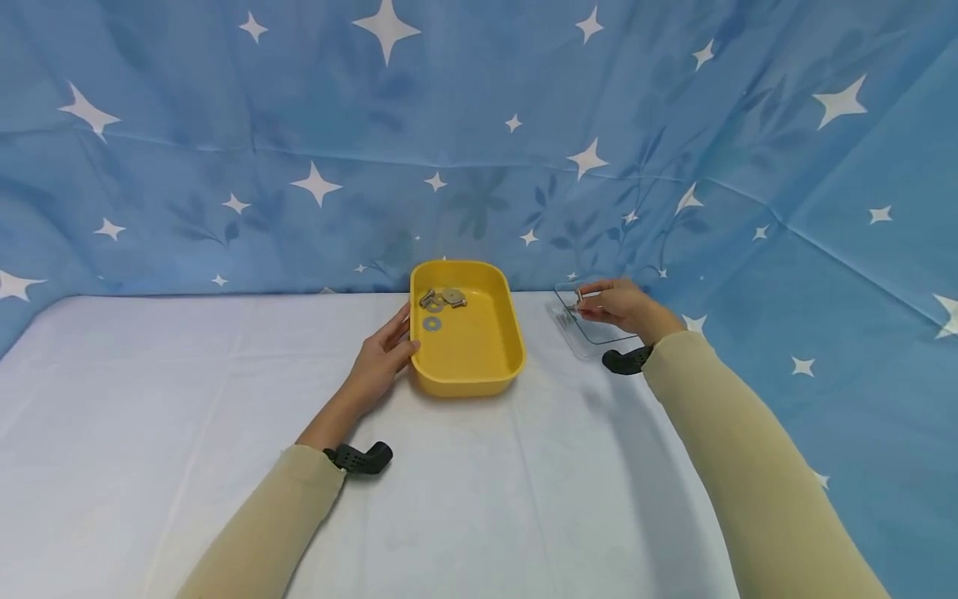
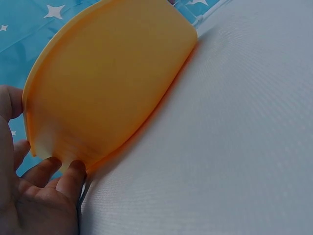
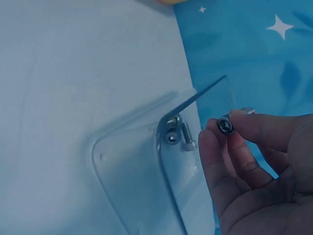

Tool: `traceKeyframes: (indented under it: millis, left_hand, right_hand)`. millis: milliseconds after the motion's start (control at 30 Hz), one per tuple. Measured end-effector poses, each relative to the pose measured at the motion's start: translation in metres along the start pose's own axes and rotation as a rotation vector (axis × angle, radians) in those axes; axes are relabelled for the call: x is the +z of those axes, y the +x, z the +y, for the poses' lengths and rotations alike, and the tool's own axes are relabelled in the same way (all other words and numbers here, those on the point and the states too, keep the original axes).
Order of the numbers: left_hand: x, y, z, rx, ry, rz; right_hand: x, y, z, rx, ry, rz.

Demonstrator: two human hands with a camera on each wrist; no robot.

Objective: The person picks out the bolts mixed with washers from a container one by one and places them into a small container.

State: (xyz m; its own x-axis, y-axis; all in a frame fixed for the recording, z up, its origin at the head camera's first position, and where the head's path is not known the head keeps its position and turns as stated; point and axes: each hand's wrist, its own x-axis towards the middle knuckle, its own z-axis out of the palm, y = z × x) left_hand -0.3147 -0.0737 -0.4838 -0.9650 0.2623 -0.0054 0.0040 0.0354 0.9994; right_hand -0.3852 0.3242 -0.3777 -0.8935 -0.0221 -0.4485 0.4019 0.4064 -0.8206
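Note:
My left hand [image 1: 382,362] grips the left side of a yellow tray [image 1: 479,353], with its fingertips against the outer wall in the left wrist view. Inside the tray, at its far left, lie several bolts [image 1: 427,298] and flat washers [image 1: 432,324]. On the right, my right hand [image 1: 617,308] is over a clear plastic box [image 1: 591,337]. Thumb and fingers pinch a socket head bolt [image 3: 225,126], and a second knurled bolt head [image 3: 248,111] shows behind the thumb. More bolts [image 3: 189,138] lie inside the box in the right wrist view.
A white cloth [image 1: 464,482] covers the table beneath both containers. Just behind the tray and box hangs a blue curtain [image 1: 449,108] with white stars, which continues along the right side. Black wrist bands [image 1: 359,458] sit at both sleeves.

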Motion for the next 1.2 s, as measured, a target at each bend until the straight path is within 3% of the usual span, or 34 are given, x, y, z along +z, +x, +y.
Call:
traceKeyframes:
  millis: [200,600,900,1200]
  left_hand:
    - [0.002,0.000,-0.001,0.009,-0.005,-0.003]
    - [0.002,-0.001,0.001,-0.004,-0.006,0.007]
    - [0.002,-0.001,0.000,0.001,-0.002,0.007]
    - [0.001,-0.001,0.000,0.008,-0.014,0.000]
  right_hand:
    - [-0.006,0.006,0.013,0.005,-0.044,0.017]
    - [0.001,0.019,0.027,0.024,-0.028,0.047]
    - [0.006,0.025,0.031,0.042,-0.141,0.130]
    - [0.005,0.028,0.031,0.047,-0.158,0.109]
